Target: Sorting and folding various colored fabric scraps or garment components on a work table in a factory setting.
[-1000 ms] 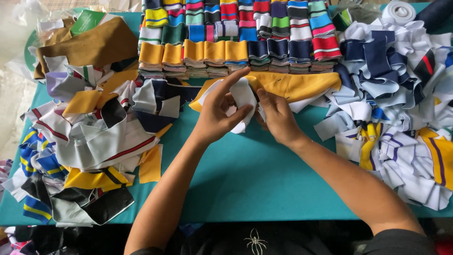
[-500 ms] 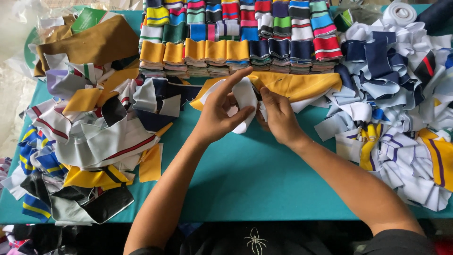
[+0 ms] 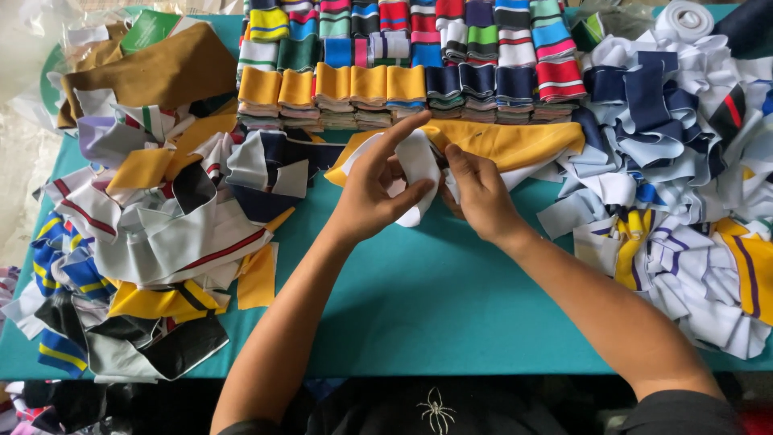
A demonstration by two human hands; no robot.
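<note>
Both hands meet at the table's [image 3: 419, 314] middle, left hand [image 3: 372, 193] and right hand [image 3: 481, 193] on a folded strip [image 3: 419, 165]. Behind them, stacked strips [image 3: 403, 60] line the far edge. Loose heaps [image 3: 153, 225] crowd the left edge, another pile [image 3: 676, 177] the right.

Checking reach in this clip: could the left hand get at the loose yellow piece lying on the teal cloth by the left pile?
Probably yes. The yellow piece lies flat and uncovered beside the left forearm, with bare teal cloth between them. But the left hand is busy: with the right hand, it holds a white strip.
</note>
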